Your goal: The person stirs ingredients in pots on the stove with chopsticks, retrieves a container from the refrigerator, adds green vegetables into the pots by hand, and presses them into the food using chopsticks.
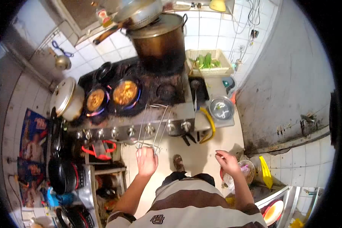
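Note:
A wire rack [154, 125] with long thin metal bars is held by my left hand [146, 161], whose fingers are closed round its near end. The rack reaches forward over the front edge of the stove [135, 122]. My right hand [228, 161] is in the air to the right, above the floor, its fingers partly bent and apart with nothing in them. Beyond the rack, two pans of food, a left one [96, 100] and a larger right one [125, 92], sit over blue flames.
A large pot [158, 45] stands at the stove's back. On its right are a basket of greens [209, 62], a metal bowl [221, 108] and a yellow curved object [211, 125]. A lidded pot [67, 98] stands left; black pans [62, 175] are lower left.

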Tool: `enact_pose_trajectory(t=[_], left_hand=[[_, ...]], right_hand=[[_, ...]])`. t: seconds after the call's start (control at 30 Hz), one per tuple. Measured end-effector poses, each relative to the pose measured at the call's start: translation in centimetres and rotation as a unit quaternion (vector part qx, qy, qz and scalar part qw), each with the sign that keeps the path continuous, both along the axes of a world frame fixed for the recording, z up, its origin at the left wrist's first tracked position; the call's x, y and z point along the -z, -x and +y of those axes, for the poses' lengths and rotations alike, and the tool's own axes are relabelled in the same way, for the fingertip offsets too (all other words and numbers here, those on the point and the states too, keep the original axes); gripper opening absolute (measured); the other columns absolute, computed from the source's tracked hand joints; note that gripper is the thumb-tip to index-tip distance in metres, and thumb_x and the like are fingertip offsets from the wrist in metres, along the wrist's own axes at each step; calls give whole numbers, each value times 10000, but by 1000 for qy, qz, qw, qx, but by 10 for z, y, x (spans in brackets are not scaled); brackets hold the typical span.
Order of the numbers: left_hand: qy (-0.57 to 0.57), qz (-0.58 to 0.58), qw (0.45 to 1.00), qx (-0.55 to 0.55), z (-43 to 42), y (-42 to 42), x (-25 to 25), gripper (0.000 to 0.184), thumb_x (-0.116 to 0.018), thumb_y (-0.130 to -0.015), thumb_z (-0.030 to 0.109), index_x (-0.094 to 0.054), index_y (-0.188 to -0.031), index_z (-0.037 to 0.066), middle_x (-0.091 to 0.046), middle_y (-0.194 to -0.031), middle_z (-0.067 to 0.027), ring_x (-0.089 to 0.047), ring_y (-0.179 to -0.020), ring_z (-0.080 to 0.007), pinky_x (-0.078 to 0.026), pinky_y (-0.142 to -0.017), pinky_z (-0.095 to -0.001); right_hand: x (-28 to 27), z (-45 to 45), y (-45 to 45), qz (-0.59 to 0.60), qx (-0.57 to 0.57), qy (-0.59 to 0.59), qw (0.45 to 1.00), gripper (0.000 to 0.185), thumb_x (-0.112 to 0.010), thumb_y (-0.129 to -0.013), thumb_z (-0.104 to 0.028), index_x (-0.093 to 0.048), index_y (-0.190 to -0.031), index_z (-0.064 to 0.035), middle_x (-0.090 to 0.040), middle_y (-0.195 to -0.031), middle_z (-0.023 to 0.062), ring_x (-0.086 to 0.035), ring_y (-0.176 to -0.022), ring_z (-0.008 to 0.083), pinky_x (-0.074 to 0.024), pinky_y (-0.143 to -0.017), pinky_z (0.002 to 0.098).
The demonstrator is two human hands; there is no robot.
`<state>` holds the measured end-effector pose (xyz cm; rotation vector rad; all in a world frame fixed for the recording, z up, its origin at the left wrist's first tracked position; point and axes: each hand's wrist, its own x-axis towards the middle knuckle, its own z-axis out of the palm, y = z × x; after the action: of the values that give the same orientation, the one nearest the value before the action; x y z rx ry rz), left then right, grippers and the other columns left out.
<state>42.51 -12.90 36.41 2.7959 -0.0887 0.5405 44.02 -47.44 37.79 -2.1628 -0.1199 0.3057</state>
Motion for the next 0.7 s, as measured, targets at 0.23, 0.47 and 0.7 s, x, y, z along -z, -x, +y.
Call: enact_pose_trajectory(t=[0.23,0.47,0.7], left_hand=[[-23,20,999,34,-12,-134,3,195,-583,-650,63,-523,-834,36,-494,-840,-129,-470,-835,-310,-359,-750,-417],[-29,25,999,11,-30,-181,15,234,-594,-675,112,-531,-886,32,-486,-902,-143,-462,-862,-326,-359,-814,-450],[-10,42,992,-120,-70,-190,1,481,-707,-692,270,-536,-1077,36,-471,-1114,-154,-416,-1092,-337,-284,-985,-476]], right_hand=[[-18,-27,-96,-108,93,32,989,266,-577,-848,-184,-594,-1050,-11,-629,-981,155,-628,-846,231,-490,-735,308],[-17,-37,-251,-170,32,28,985,192,-560,-851,-99,-593,-1002,14,-622,-911,160,-608,-740,228,-475,-683,299],[15,-61,-447,-233,-48,87,967,257,-538,-865,-138,-556,-1096,-26,-610,-962,183,-613,-850,272,-465,-742,346]])
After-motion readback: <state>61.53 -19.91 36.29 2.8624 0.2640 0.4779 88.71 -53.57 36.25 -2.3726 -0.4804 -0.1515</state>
